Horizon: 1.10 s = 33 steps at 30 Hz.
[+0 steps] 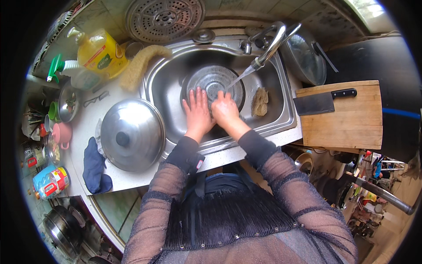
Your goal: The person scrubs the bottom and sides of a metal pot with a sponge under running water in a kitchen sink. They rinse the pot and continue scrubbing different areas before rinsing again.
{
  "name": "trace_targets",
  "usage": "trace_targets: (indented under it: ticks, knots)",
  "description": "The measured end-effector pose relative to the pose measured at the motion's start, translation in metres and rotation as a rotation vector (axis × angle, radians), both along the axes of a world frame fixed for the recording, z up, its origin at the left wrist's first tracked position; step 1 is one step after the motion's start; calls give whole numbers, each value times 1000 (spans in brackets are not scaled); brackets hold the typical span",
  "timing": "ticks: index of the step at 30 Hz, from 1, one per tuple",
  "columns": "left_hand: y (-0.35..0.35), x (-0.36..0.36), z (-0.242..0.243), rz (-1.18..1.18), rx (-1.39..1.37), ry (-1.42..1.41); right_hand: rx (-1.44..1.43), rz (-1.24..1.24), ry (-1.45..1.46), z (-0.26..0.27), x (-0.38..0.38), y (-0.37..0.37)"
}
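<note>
A round grey metal vessel (201, 76), apparently bottom up with concentric rings showing, lies in the stainless steel sink (171, 95). Water (242, 76) runs onto it from the chrome faucet (268, 54). My left hand (198, 114) presses flat on the near side of the vessel, fingers extended. Beside it, my right hand (226, 109) rests on the vessel with curled fingers; whether something is under them is hidden. A brown, crumpled scrubbing pad or sponge (260, 101) sits on the sink floor to the right, apart from both hands.
Left of the sink are a domed steel lid (132, 135), a loofah (141, 66), a dark blue cloth (94, 166) and a yellow detergent bottle (102, 54). A cleaver (315, 104) lies on the wooden cutting board (349, 128) at right. A glass lid (305, 57) leans behind.
</note>
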<state>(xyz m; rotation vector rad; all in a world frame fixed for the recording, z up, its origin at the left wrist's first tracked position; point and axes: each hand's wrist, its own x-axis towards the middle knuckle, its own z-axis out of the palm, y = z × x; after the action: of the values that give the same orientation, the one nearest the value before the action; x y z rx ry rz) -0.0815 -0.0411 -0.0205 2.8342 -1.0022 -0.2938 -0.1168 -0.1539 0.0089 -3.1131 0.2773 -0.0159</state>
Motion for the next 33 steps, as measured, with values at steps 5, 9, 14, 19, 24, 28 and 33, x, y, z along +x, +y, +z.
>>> trace_targets:
  ticks: [5, 9, 14, 19, 24, 28, 33]
  knots:
    - [4, -1, 6, -26, 0, 56, 46, 1, -36, -4, -14, -12]
    - [1, 1, 7, -34, 54, -10, 81, 2, 39, -12, -6, -19]
    - [8, 0, 3, -60, -4, 33, 97, 15, -196, -18, 10, -18]
    - [19, 6, -5, 21, -223, 168, 143, 241, -136, -13, -6, -18]
    - [19, 2, -8, -19, -272, 71, 19, -15, -226, -6, -5, -25]
    - [24, 7, -4, -59, -217, 86, 124, 236, -265, -4, 2, -21]
    - [31, 12, -6, -64, -253, 170, 153, 112, -42, -3, -7, -18]
